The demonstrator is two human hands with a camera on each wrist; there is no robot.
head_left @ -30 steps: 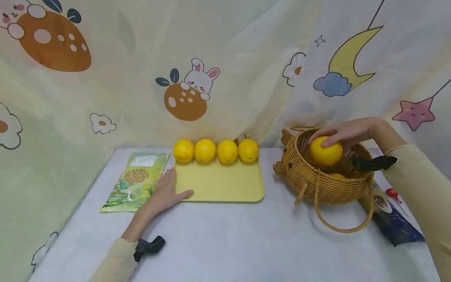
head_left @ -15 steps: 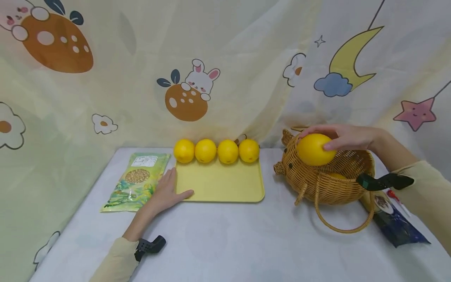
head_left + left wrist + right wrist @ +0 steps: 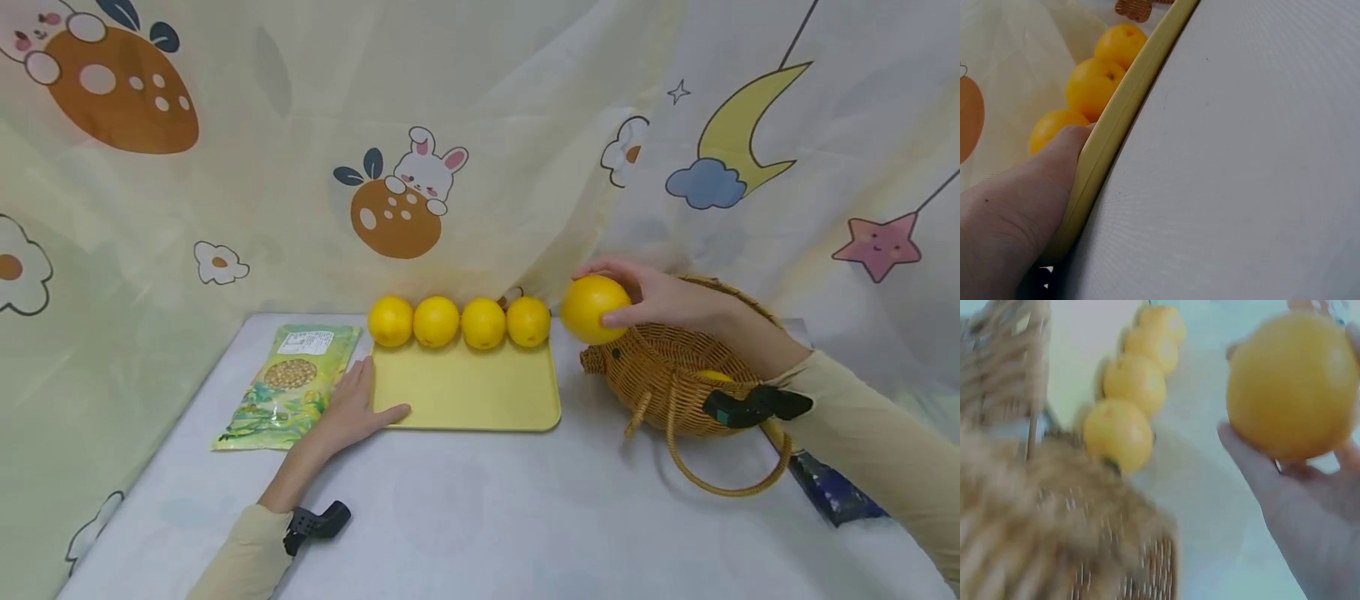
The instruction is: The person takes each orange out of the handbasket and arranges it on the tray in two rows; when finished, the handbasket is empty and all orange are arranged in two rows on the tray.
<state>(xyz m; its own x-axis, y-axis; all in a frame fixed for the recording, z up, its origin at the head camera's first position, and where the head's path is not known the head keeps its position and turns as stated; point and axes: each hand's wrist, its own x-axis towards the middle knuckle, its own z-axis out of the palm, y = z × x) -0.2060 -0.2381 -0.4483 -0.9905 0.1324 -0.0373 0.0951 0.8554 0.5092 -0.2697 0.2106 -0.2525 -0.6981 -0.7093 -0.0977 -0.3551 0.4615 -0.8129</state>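
Observation:
My right hand grips an orange in the air, just left of the woven pig-shaped basket. In the right wrist view thumb and fingers curl round that orange. Several more oranges stand in a row along the back of the yellow tray. My left hand rests at the tray's front left corner, fingers straight along its side and thumb over the front rim. From the left wrist, the tray's edge runs past the thumb. Another orange shows inside the basket, mostly hidden.
A green bag of beans or grain lies left of the tray, beside the left hand. The basket's handle loops down onto the white table. Under the right forearm a dark blue packet is partly hidden. A printed cloth hangs behind.
My right hand has lifted the orange out of the basket and carried it left, past the basket's snout. The left hand and the row on the tray have stayed in place.

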